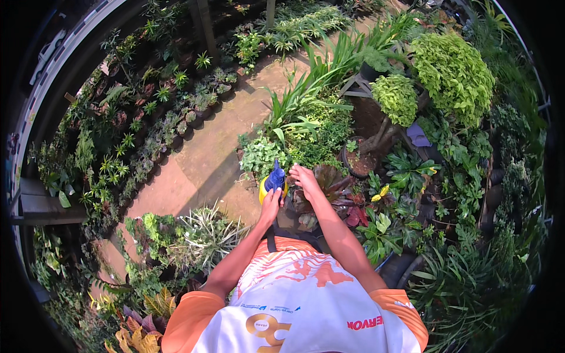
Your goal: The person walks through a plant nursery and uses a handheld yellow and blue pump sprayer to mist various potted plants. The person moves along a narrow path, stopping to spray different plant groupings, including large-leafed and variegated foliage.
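My left hand (271, 203) is wrapped around a spray bottle (274, 177) with a yellow body and a blue spray head. The bottle is upright in front of me, its blue nozzle pointing away. Just right of it, my right hand (302, 179) is raised with curled fingers, apart from the bottle; whatever those fingers may hold is hidden. Beyond the bottle grows a pale-green leafy plant (262, 154). Below and beside my right hand is a dark reddish, broad-leaved plant (323, 191).
A paved path (203, 154) runs from near left to far right between plant beds. Several small potted plants (187, 117) line its left side. On the right stand a potted tree (376, 141) with rounded bright-green foliage and dense leafy plants (406, 170). A spiky variegated plant (206, 238) grows near my left forearm.
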Demonstrator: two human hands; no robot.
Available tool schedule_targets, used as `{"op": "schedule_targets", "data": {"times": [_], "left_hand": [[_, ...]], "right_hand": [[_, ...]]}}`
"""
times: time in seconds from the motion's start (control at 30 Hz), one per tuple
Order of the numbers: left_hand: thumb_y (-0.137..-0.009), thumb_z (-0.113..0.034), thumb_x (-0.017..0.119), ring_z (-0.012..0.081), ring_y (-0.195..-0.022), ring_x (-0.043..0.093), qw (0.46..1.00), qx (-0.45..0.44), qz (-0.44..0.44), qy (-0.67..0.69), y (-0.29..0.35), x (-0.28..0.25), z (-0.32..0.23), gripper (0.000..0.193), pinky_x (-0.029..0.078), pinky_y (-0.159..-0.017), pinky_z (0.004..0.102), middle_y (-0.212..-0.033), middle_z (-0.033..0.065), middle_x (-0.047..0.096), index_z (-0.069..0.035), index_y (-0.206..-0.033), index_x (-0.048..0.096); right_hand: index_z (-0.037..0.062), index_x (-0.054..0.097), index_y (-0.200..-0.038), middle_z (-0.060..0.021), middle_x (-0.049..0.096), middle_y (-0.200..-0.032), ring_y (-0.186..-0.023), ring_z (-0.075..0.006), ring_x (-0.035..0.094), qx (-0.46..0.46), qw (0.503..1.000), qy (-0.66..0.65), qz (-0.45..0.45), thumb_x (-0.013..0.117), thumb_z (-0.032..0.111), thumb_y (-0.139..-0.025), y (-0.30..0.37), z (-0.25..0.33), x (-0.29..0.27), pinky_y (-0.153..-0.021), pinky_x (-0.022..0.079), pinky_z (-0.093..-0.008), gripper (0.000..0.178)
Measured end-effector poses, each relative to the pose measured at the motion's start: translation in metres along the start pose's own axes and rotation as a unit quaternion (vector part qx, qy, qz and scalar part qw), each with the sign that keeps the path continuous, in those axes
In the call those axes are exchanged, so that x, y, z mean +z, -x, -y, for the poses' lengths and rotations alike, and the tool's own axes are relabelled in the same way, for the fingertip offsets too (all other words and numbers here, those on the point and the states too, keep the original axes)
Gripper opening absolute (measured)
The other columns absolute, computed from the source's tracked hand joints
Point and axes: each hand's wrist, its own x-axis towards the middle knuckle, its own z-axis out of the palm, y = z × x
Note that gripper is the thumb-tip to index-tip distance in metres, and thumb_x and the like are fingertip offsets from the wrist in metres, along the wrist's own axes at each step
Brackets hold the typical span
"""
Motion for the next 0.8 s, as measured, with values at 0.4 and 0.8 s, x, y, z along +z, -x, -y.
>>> {"op": "schedule_targets", "data": {"times": [0.4,0.8], "left_hand": [[-0.099,-0.037,0.048,0.0067,-0.062,0.045,0.996,0.034,0.064,-0.044,0.013,0.002,-0.004,0.03,0.035,-0.058,0.0222,-0.068,-0.0029,0.05,-0.009,-0.092,0.055],[-0.097,-0.037,0.049,0.0085,-0.062,0.045,0.99,0.049,0.072,-0.114,0.011,0.0,0.003,0.03,0.037,-0.058,0.0256,-0.068,-0.0022,0.051,-0.008,-0.091,0.054]], "right_hand": [[0.0028,0.068,-0.105,-0.0088,0.07,-0.092,-0.074,-0.0138,0.064,0.05,0.972,-0.22,0.065,0.058,0.023,-0.094,-0.043,-0.015,0.016,-0.07,0.052,-0.0257,0.024],[0.0046,0.069,-0.097,-0.0059,0.07,-0.085,-0.071,-0.0135,0.064,0.038,0.97,-0.241,-0.01,0.069,0.028,-0.086,-0.037,-0.008,0.02,-0.064,0.051,-0.0249,0.025]]}}
